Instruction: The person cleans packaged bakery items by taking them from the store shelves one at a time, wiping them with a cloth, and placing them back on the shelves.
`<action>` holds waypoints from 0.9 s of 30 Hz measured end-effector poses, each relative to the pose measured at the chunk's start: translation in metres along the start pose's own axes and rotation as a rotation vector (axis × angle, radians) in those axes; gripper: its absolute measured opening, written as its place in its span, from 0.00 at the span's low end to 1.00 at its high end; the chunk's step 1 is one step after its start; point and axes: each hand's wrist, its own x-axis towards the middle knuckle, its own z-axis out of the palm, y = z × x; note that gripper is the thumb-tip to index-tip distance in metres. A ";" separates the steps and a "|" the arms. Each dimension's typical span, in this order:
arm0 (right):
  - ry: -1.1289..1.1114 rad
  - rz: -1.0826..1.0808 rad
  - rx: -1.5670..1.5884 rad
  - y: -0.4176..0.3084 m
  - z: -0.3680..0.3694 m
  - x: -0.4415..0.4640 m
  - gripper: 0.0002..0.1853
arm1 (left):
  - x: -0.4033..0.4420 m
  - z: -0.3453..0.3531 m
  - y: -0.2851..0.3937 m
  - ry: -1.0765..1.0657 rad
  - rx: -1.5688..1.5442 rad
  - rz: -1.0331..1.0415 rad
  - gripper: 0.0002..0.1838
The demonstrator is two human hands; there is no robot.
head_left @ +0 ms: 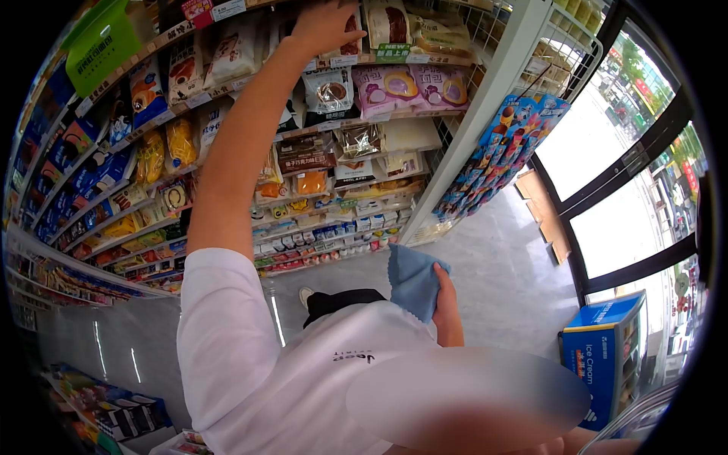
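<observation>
My left arm stretches up and forward to the shelf of packaged bread. My left hand point(326, 29) is at the top edge of the view, with its thumb stretched out to the right and its other fingers partly cut off. It lies over or just in front of a brown-and-white bread packet point(345, 47); whether it touches the packet I cannot tell. Beside it stands another bread packet point(388, 23) above a green tag. Lower down, near my body, my right hand point(446, 299) is closed around a blue cloth point(411, 280), which hangs out past the fingers.
Shelves of packaged snacks point(307, 155) curve across the front and left. A white post point(474, 121) and a rack of blue packets point(500, 152) stand to the right. Beyond are glass doors point(607, 159), flattened cardboard point(542, 216) and a blue ice cream freezer point(599, 356).
</observation>
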 end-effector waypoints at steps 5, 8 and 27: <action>0.018 -0.006 0.003 -0.001 0.005 -0.007 0.29 | 0.013 0.040 -0.012 0.275 0.142 0.105 0.38; 0.048 -0.015 0.022 0.000 0.002 -0.012 0.29 | 0.010 0.038 -0.012 0.245 0.105 0.051 0.38; 0.018 0.011 0.071 0.004 -0.012 -0.005 0.29 | 0.012 0.021 0.010 0.064 -0.012 0.054 0.38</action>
